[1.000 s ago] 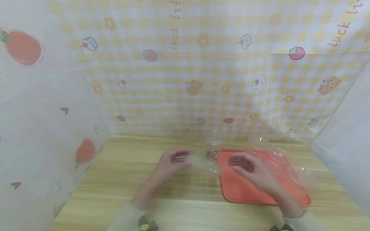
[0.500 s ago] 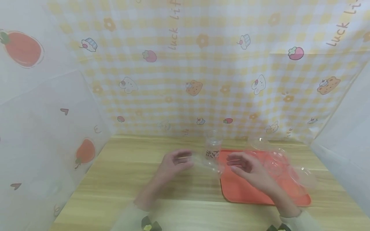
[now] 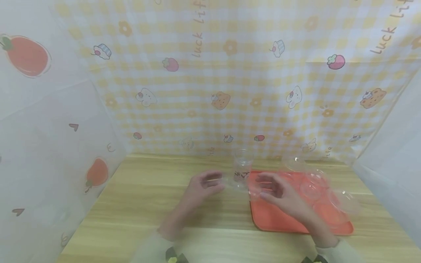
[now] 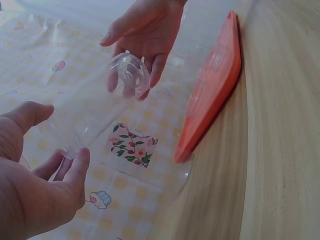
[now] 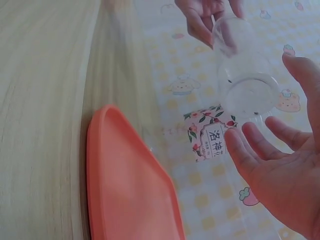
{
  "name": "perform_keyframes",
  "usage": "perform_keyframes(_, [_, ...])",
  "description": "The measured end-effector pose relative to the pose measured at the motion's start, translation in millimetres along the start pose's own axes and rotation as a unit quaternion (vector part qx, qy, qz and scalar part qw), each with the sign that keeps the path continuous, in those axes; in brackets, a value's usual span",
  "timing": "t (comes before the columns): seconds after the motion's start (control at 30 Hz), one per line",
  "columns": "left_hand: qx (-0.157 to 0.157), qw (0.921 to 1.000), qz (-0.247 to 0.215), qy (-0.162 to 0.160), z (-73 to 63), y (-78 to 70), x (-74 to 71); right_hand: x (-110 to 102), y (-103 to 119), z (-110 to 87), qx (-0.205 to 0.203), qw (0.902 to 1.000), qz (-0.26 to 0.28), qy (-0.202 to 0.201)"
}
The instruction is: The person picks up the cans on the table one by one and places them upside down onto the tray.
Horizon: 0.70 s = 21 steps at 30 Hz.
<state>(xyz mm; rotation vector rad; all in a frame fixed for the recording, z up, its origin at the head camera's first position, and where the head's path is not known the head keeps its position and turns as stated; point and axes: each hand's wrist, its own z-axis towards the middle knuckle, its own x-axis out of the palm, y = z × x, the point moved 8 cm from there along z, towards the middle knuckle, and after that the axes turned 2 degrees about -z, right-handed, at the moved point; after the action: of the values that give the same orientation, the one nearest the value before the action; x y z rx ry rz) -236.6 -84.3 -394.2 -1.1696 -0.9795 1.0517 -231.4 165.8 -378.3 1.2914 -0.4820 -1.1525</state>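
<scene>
My left hand (image 3: 205, 188) pinches a clear plastic cup (image 4: 95, 105) at its rim, fingers below and thumb above. The cup lies tilted on its side, its base pointing towards my right hand (image 5: 280, 165). That hand is open, fingers spread and slightly bent, with fingertips right by the base. In the head view the held cup (image 3: 236, 185) is faint and blurred. Behind it stands another clear cup (image 3: 242, 166), upright, with a floral label (image 4: 132, 145) low on its side.
An orange-red tray (image 3: 279, 221) lies under and right of my right hand, on the wooden table (image 3: 138, 204). Several clear round plastic pieces (image 3: 310, 190) sit on it, some overlapping its edges. A yellow-checked cloth (image 3: 197, 80) hangs behind.
My left hand has shifted a little to the right with the cup. My right hand has moved slightly left, so the hands are closer together. The standing cup and tray stay in place.
</scene>
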Motion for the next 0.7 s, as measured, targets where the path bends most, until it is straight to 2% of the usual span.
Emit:
perform_keyframes(0.17, [-0.005,1.0000,-0.005,-0.003,-0.9,-1.5,3.6,2.8,-3.5,0.6,0.021,0.9998,-0.002,-0.001])
perform_keyframes(0.4, [-0.011,0.9999,-0.010,0.007,-0.3,-1.7,7.3,9.8,-3.1,2.2,0.016,0.9983,0.053,0.015])
perform_keyframes(0.7, [-0.021,0.9992,-0.010,0.032,-0.5,-2.2,10.8,4.6,-0.3,0.5,-0.015,0.9996,0.024,0.004])
